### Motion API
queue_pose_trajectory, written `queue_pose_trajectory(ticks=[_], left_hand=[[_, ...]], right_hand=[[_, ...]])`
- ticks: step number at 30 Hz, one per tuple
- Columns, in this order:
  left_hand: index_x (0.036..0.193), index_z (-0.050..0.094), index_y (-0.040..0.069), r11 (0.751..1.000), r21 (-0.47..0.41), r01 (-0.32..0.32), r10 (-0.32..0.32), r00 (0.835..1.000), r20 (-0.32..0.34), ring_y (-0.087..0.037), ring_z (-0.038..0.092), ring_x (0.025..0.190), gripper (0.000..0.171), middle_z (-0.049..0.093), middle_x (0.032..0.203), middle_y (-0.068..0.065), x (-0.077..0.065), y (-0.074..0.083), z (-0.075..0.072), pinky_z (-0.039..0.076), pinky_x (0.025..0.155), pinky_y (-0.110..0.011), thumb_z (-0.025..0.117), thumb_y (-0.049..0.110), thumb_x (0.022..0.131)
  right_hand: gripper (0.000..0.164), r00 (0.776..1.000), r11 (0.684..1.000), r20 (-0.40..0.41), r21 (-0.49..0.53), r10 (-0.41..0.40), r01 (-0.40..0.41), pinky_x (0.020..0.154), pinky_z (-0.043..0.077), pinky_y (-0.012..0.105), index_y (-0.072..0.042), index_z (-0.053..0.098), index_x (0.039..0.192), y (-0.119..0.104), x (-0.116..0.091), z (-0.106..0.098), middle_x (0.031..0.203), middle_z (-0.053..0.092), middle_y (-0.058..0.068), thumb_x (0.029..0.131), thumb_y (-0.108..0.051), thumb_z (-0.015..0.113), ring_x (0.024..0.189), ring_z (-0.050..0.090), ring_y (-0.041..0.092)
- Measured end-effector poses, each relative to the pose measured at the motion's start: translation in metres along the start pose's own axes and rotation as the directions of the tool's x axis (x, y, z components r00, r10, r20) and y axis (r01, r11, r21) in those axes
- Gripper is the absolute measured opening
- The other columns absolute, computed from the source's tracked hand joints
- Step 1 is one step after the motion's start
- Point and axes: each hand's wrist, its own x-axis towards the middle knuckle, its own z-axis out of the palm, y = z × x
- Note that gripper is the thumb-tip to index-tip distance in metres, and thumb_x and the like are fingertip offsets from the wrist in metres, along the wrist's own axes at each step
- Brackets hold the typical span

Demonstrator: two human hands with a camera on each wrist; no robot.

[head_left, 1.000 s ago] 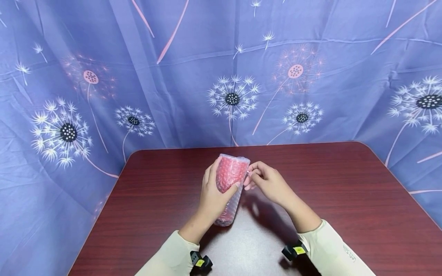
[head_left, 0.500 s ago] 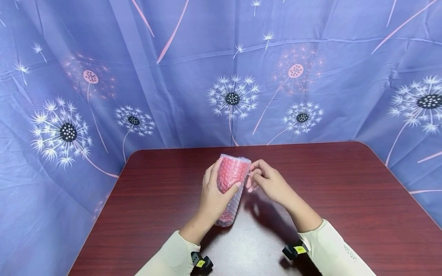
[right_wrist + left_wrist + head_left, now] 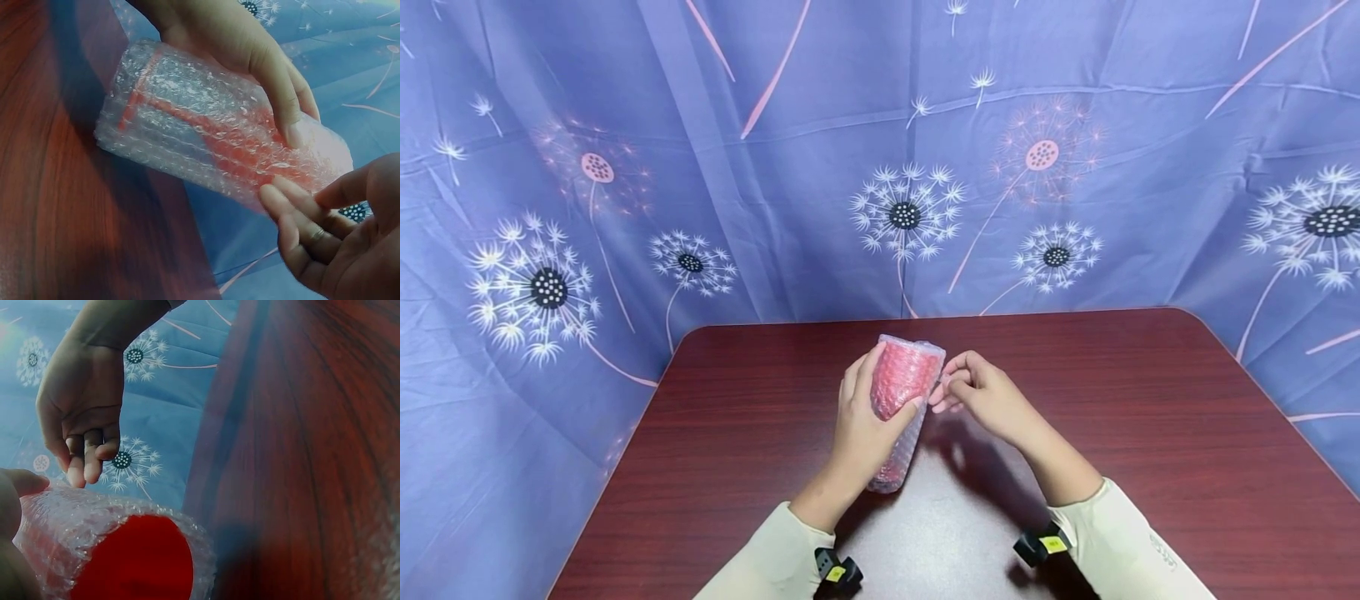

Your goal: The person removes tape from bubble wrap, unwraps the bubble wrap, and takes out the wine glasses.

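Observation:
A red goblet (image 3: 234, 144) with a thin stem and flat foot shows through clear bubble wrap (image 3: 904, 379). The wrapped goblet stands tilted over the table, its wide red mouth facing the camera in the left wrist view. My left hand (image 3: 867, 417) grips it round the side, thumb across the front and fingers behind. At the upper right edge of the wrap, my right hand (image 3: 981, 396) pinches at the plastic with thumb and fingertips, its other fingers bent. Exactly what sits between those fingertips is too small to tell.
Beneath the hands is a dark red wood-grain table (image 3: 737, 433), with a bright glare near its front. A blue curtain (image 3: 805, 208) with dandelion prints hangs along the back and sides. Black camera mounts (image 3: 1037, 546) sit on both wrists.
The right fingertips drew slightly away to the right, then came back in against the wrap's edge. The left hand and the wrapped goblet have barely shifted.

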Motion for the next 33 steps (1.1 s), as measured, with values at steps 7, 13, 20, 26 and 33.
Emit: queue_pose_trajectory(ticks=[7,13,20,26,33], left_hand=[[0.156,0.035,0.035,1.0,0.0,-0.01,0.01,1.0,-0.009,-0.023,0.046,0.133,0.089,0.046,0.149,-0.001,0.0,0.0001,0.0006,0.044,0.107,-0.049,0.084,0.032,0.082],[0.156,0.033,0.039,1.0,-0.011,0.009,-0.009,1.0,-0.012,-0.021,0.046,0.133,0.09,0.045,0.149,0.0,0.0009,0.0006,-0.001,0.044,0.107,-0.049,0.083,0.034,0.082],[0.156,0.032,0.039,0.999,-0.032,0.011,-0.012,1.0,-0.018,-0.021,0.045,0.134,0.09,0.045,0.149,0.0,0.0015,0.0007,-0.0017,0.044,0.107,-0.049,0.083,0.031,0.082],[0.156,0.033,0.038,1.0,-0.03,0.001,-0.001,1.0,-0.021,-0.021,0.046,0.134,0.09,0.045,0.15,-0.001,0.0024,0.0012,-0.002,0.044,0.108,-0.049,0.084,0.031,0.082],[0.156,0.034,0.037,0.999,-0.034,0.015,-0.016,1.0,-0.007,-0.022,0.047,0.133,0.089,0.046,0.148,-0.001,0.0015,0.0027,-0.0029,0.044,0.108,-0.049,0.083,0.031,0.082]], right_hand=[[0.017,1.0,1.0,-0.012,-0.002,-0.014,0.014,0.08,0.061,0.034,0.011,0.049,0.113,-0.0006,0.0003,0.0008,0.097,0.071,0.031,0.101,0.0,0.044,0.081,0.073,0.028],[0.015,0.996,0.997,-0.041,0.021,-0.08,0.081,0.08,0.06,0.037,0.01,0.052,0.111,-0.0006,0.0012,0.0026,0.093,0.071,0.031,0.102,0.0,0.045,0.076,0.07,0.016],[0.018,0.997,0.997,-0.047,0.057,-0.059,0.061,0.074,0.059,0.033,0.012,0.053,0.112,-0.0026,-0.0001,0.0013,0.076,0.067,0.013,0.101,-0.002,0.049,0.07,0.068,0.015],[0.023,1.0,0.991,0.002,0.132,-0.002,0.002,0.064,0.059,0.032,0.014,0.049,0.115,-0.005,0.0,0.0005,0.077,0.069,0.011,0.102,-0.005,0.044,0.068,0.073,0.017],[0.023,1.0,0.988,0.028,0.152,0.008,-0.013,0.062,0.059,0.031,0.014,0.048,0.112,-0.0071,-0.0001,0.0003,0.08,0.071,0.013,0.1,-0.005,0.046,0.069,0.074,0.018]])
